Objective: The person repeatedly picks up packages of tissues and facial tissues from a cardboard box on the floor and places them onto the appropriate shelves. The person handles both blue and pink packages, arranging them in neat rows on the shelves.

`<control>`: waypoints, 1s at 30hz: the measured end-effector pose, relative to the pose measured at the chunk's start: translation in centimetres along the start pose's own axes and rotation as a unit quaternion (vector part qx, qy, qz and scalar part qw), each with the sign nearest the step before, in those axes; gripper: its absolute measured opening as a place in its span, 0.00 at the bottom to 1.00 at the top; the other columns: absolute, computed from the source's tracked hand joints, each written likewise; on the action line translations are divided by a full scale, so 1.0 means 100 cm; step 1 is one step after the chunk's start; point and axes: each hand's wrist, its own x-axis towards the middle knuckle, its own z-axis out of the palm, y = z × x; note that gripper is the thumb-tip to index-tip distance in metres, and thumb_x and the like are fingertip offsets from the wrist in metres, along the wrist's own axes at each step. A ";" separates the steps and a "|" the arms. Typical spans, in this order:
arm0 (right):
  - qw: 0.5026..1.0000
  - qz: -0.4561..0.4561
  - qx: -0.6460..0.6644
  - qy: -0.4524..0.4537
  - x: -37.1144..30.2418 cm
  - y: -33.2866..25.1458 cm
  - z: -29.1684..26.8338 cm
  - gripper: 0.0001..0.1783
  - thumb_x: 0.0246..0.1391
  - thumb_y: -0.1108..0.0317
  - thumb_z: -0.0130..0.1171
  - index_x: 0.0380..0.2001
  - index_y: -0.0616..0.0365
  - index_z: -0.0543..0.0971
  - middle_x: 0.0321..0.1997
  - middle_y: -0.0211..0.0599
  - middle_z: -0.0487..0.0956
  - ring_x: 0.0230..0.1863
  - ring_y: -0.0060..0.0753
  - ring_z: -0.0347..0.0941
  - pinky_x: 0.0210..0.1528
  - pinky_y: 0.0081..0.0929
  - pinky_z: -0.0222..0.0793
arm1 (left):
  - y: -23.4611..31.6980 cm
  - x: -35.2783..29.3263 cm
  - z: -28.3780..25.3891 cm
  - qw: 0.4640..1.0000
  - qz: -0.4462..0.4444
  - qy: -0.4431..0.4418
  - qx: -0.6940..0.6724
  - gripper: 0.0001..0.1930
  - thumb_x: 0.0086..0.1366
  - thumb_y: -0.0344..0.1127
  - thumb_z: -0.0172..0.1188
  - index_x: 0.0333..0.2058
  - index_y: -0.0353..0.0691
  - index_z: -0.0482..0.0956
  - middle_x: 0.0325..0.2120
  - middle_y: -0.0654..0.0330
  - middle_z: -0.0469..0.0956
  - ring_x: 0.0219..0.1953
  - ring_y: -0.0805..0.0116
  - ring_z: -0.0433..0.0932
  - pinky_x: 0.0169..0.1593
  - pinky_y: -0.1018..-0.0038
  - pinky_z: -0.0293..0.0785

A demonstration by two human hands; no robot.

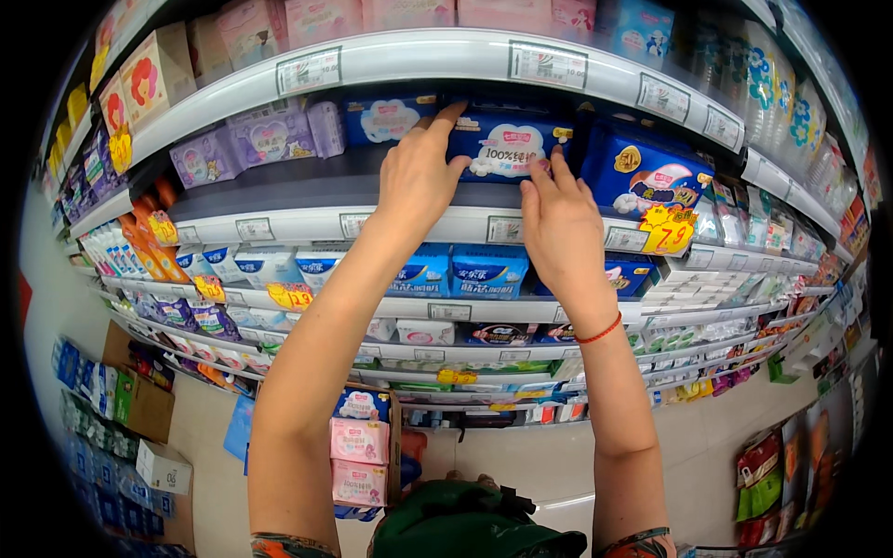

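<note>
White-edged shop shelving holds a cloud-printed blue plastic pack, with a bulkier navy pack just right; left hand and right hand touch the former, clamping unclear.

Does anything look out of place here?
Nothing looks clearly spilled or damaged. The row is just uneven: the rightmost blue pack, past the right hand, sits near the front of the shelf, while the leftmost blue pack, behind the left hand, sits farther back. The lens bends edges, so tilt is uncertain.
</note>
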 end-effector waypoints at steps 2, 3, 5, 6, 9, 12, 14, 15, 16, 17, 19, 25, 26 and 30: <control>1.000 0.010 0.020 0.011 -0.004 -0.006 -0.005 0.19 0.64 0.66 0.52 0.51 0.69 0.79 0.56 0.61 0.76 0.57 0.57 0.74 0.63 0.51 0.65 | 0.008 -0.006 -0.009 0.999 -0.021 -0.026 0.003 0.37 0.53 0.32 0.71 0.63 0.50 0.69 0.43 0.51 0.80 0.39 0.50 0.80 0.44 0.61 0.77; 0.999 0.001 0.036 0.013 -0.006 -0.010 -0.007 0.19 0.64 0.66 0.52 0.51 0.69 0.79 0.56 0.61 0.76 0.57 0.57 0.74 0.63 0.51 0.65 | 0.008 -0.009 -0.012 1.000 -0.002 -0.015 -0.008 0.37 0.54 0.32 0.71 0.63 0.50 0.69 0.46 0.51 0.79 0.43 0.48 0.79 0.46 0.61 0.76; 0.997 -0.016 0.069 0.016 -0.010 -0.020 -0.008 0.18 0.63 0.67 0.52 0.51 0.69 0.79 0.56 0.61 0.76 0.57 0.57 0.74 0.63 0.51 0.65 | 0.007 -0.018 -0.021 0.999 0.033 0.007 -0.028 0.37 0.55 0.31 0.70 0.64 0.49 0.68 0.50 0.49 0.77 0.50 0.46 0.78 0.51 0.60 0.76; 0.996 -0.020 0.085 0.013 -0.013 -0.027 -0.011 0.18 0.63 0.68 0.52 0.51 0.69 0.78 0.56 0.59 0.77 0.57 0.57 0.74 0.63 0.51 0.65 | 0.009 -0.023 -0.028 0.999 0.008 -0.028 -0.046 0.35 0.56 0.31 0.69 0.63 0.48 0.68 0.57 0.49 0.74 0.57 0.45 0.74 0.56 0.60 0.73; 0.990 -0.033 0.138 0.010 -0.023 -0.046 -0.011 0.18 0.63 0.69 0.53 0.51 0.69 0.78 0.55 0.59 0.77 0.56 0.57 0.74 0.63 0.50 0.65 | 0.004 -0.042 -0.039 0.998 0.053 -0.004 -0.043 0.34 0.57 0.29 0.68 0.63 0.46 0.69 0.57 0.50 0.73 0.58 0.46 0.73 0.58 0.60 0.71; 0.984 -0.038 0.174 0.006 -0.035 -0.064 -0.008 0.17 0.61 0.71 0.56 0.51 0.68 0.78 0.54 0.58 0.77 0.55 0.57 0.75 0.61 0.48 0.67 | 0.007 -0.063 -0.053 0.995 0.046 -0.028 -0.085 0.32 0.58 0.28 0.66 0.62 0.45 0.69 0.58 0.51 0.73 0.59 0.47 0.72 0.60 0.62 0.70; 0.977 -0.047 0.207 0.003 -0.042 -0.076 -0.003 0.17 0.59 0.72 0.57 0.50 0.67 0.78 0.54 0.57 0.78 0.53 0.57 0.76 0.60 0.46 0.69 | 0.004 -0.078 -0.066 0.993 0.057 -0.044 -0.096 0.31 0.58 0.27 0.64 0.62 0.42 0.69 0.58 0.45 0.72 0.60 0.44 0.70 0.60 0.58 0.70; 0.975 -0.047 0.219 -0.001 -0.046 -0.083 0.000 0.17 0.59 0.72 0.57 0.50 0.67 0.78 0.54 0.57 0.78 0.52 0.57 0.76 0.59 0.46 0.69 | 0.001 -0.087 -0.072 0.993 0.060 -0.044 -0.093 0.31 0.58 0.27 0.64 0.62 0.41 0.69 0.58 0.45 0.72 0.60 0.44 0.70 0.60 0.58 0.70; 0.972 -0.047 0.229 -0.005 -0.049 -0.090 0.002 0.17 0.59 0.72 0.57 0.50 0.67 0.78 0.54 0.57 0.78 0.51 0.58 0.76 0.58 0.46 0.70 | -0.001 -0.093 -0.077 0.993 0.066 -0.044 -0.092 0.31 0.58 0.26 0.64 0.62 0.41 0.69 0.57 0.45 0.72 0.59 0.44 0.70 0.59 0.58 0.70; 0.970 -0.046 0.238 -0.008 -0.052 -0.097 0.004 0.17 0.59 0.72 0.57 0.50 0.67 0.79 0.54 0.56 0.78 0.51 0.58 0.76 0.58 0.46 0.70 | -0.003 -0.101 -0.082 0.992 0.071 -0.044 -0.091 0.31 0.58 0.26 0.64 0.61 0.41 0.69 0.57 0.45 0.72 0.59 0.44 0.70 0.59 0.58 0.70; 0.968 -0.045 0.246 -0.019 -0.061 -0.109 0.010 0.17 0.58 0.73 0.58 0.50 0.67 0.78 0.53 0.56 0.78 0.50 0.57 0.76 0.56 0.45 0.71 | -0.011 -0.118 -0.090 0.992 0.056 -0.049 -0.105 0.31 0.57 0.24 0.63 0.62 0.42 0.70 0.56 0.47 0.74 0.58 0.46 0.72 0.59 0.60 0.71; 0.947 -0.020 0.306 -0.094 -0.093 -0.147 0.034 0.17 0.59 0.72 0.57 0.50 0.66 0.78 0.52 0.56 0.78 0.50 0.55 0.77 0.52 0.42 0.74 | -0.044 -0.165 -0.117 0.986 -0.026 -0.107 -0.127 0.32 0.58 0.23 0.63 0.62 0.42 0.70 0.56 0.48 0.75 0.59 0.48 0.73 0.60 0.62 0.70; 0.946 -0.015 0.307 -0.107 -0.099 -0.154 0.037 0.17 0.60 0.71 0.57 0.51 0.66 0.78 0.53 0.56 0.78 0.49 0.55 0.78 0.51 0.42 0.75 | -0.052 -0.174 -0.119 0.984 -0.031 -0.111 -0.135 0.31 0.58 0.24 0.63 0.62 0.42 0.70 0.56 0.48 0.75 0.58 0.48 0.73 0.60 0.63 0.70; 0.923 0.023 0.344 -0.174 -0.125 -0.177 0.057 0.16 0.61 0.69 0.55 0.50 0.66 0.78 0.53 0.55 0.78 0.49 0.58 0.78 0.49 0.43 0.75 | -0.080 -0.211 -0.123 0.969 -0.095 -0.139 -0.179 0.29 0.59 0.25 0.63 0.60 0.41 0.71 0.52 0.46 0.76 0.54 0.44 0.75 0.54 0.58 0.73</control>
